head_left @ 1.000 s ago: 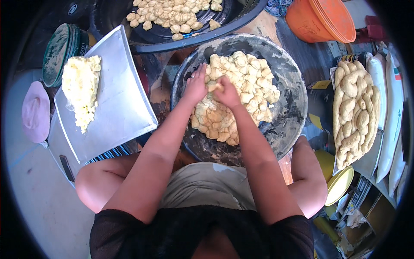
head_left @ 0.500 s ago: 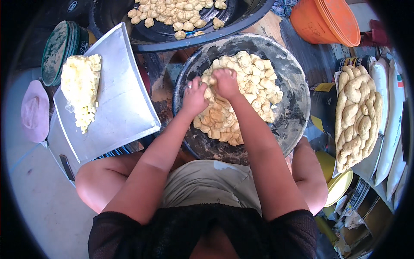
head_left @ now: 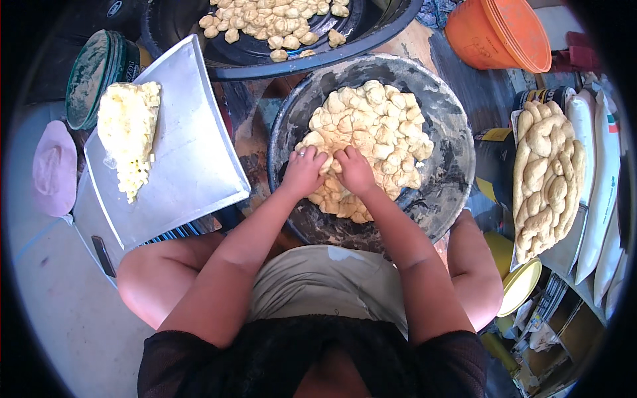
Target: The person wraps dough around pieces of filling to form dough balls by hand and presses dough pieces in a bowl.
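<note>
Lumpy pale dough pieces (head_left: 381,126) are heaped in a round black basin (head_left: 454,132) between my knees. My left hand (head_left: 305,171), with a ring on one finger, is closed on dough at the heap's near left side. Close beside it, my right hand (head_left: 355,170) has its fingers curled into the same dough. A small lump shows between the two hands. My palms hide exactly how much dough each hand grips.
At left, a metal tray (head_left: 189,146) bears a bag of yellowish cubes (head_left: 129,126). A larger black tub (head_left: 371,50) with dough balls stands beyond the basin. An orange bucket (head_left: 494,40), braided dough (head_left: 547,179) and white sacks (head_left: 604,179) are at right.
Both hands have moved nearer to me over the dough heap. My right hand has drawn back from its upper part and now works level with my left.
</note>
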### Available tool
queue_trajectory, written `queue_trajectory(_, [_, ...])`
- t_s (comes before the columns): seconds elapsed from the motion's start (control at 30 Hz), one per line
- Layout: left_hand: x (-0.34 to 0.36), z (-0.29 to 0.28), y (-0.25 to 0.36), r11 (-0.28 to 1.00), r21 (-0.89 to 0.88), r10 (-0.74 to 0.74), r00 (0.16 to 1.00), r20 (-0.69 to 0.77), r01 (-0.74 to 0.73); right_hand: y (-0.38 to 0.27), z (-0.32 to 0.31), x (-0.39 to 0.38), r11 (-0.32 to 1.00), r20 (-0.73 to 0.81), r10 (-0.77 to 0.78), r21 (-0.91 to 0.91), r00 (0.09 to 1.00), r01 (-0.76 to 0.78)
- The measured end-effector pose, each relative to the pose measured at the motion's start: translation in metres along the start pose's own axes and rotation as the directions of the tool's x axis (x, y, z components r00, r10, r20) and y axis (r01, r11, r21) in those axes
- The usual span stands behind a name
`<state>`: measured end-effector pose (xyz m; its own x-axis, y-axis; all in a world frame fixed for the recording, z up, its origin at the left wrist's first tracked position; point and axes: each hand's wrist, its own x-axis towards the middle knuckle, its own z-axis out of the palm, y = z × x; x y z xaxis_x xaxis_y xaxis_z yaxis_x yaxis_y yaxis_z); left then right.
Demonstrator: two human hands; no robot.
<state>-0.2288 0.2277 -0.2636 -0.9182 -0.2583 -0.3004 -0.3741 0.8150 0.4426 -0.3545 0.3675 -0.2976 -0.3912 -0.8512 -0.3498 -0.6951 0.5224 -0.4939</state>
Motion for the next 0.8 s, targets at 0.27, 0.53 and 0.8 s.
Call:
queue_trajectory(0.27, [0.052,0.007,0.002,0.979,-0.197,-0.068,0.995,-0.072,0.053,0.013,-0.016,0.062,0.968,-0.467,0.231,0.024,0.854,-0.249])
queue_trajectory(0.53, [-0.022,0.018,0.002,0.997,0.011,0.077,0.992,0.097,-0.078,-0.007,-0.006,-0.027,0.993,-0.032,-0.117,0.032,0.993,0.118])
queue_trajectory(0.8, [0.034,0.010,-0.017,0.990,0.137,0.042,0.990,-0.135,-0.023,-0.008,-0.028,0.030,0.986,0.050,0.135,-0.108,0.990,-0.129])
